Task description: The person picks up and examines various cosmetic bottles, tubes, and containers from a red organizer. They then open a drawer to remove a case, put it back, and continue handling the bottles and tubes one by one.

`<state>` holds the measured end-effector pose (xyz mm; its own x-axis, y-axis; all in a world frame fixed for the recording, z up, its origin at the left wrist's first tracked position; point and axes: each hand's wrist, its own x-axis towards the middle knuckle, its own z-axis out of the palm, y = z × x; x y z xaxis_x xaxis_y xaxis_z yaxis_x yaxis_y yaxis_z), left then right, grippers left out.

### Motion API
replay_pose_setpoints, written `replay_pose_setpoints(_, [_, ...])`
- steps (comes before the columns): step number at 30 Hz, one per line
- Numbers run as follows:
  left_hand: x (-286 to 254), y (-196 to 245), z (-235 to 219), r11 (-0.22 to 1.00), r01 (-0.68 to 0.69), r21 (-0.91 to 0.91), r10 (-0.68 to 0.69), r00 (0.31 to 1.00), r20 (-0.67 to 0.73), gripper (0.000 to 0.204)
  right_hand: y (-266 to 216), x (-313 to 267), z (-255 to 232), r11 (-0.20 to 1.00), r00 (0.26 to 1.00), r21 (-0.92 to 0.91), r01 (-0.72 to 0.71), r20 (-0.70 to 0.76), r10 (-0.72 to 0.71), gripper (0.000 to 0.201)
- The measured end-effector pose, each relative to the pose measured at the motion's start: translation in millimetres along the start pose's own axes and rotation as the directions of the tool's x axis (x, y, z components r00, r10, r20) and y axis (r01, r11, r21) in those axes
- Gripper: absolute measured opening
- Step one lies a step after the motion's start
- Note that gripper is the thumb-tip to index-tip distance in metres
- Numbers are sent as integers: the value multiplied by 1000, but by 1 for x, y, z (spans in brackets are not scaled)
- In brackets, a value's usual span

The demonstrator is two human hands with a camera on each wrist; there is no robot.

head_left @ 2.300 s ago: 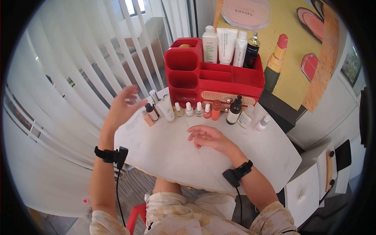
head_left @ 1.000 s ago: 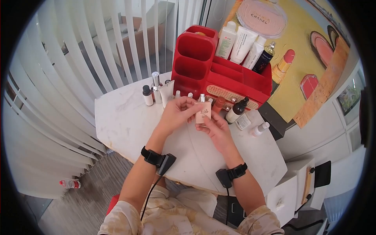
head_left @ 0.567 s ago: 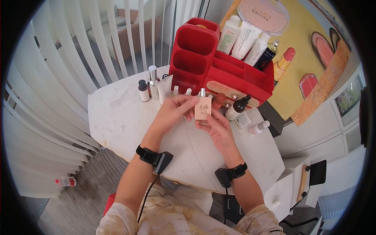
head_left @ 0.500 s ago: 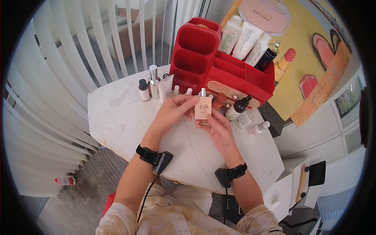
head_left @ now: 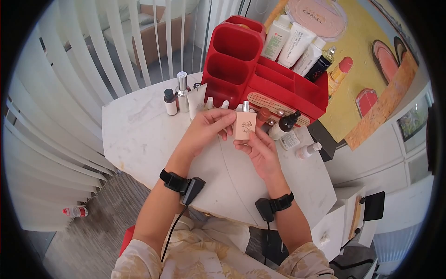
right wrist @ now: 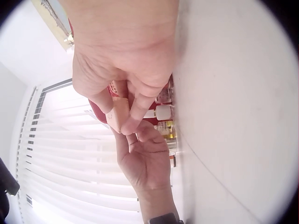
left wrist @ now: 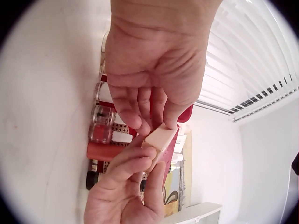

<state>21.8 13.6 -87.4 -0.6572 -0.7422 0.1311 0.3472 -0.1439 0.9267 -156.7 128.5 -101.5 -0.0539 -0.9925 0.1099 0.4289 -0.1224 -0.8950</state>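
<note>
Left hand (head_left: pixel 207 128) and right hand (head_left: pixel 261 151) pinch a peach bottle (head_left: pixel 245 126); white-capped bottles (head_left: pixel 225 105) stand before the far red organizer (head_left: pixel 304 103).

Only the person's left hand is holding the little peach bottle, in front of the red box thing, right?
Not quite: it isn't only the left hand. The head view shows the right hand gripping the little peach bottle too, in front of the red box thing.

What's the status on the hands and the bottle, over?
Left hand and right hand both pinching the peach bottle. Bottle off the table, silver top up. Red organizer behind; nothing seen blocking the bottle.
</note>
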Motion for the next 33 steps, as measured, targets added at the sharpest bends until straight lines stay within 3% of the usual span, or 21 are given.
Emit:
replay_pose_setpoints(12, [0,-3,-4,999,38,-10,-38,998,49,25,1,1,6,1000,1000,0,15,5,-15,50])
replay_pose_setpoints(18, [-2,3,3,999,41,-22,-38,994,99,43,2,4,5,999,998,0,39,-48,-38,47])
replay_pose_setpoints(24, [-3,6,3,997,37,67,-46,989,141,65,4,2,2,998,1000,50,26,-4,-26,46])
replay_pose_setpoints(27, [0,0,3,997,-1,71,-9,992,130,69,5,1,3,996,999,94,9,40,-13,51])
replay_pose_setpoints(30, [0,-3,2,995,9,103,-23,991,134,71,7,2,6,998,999,-43,42,33,-40,55])
replay_pose_setpoints(33, [-1,-2,3,996,11,90,-25,988,150,69,7,3,3,999,996,-19,45,75,-44,57])
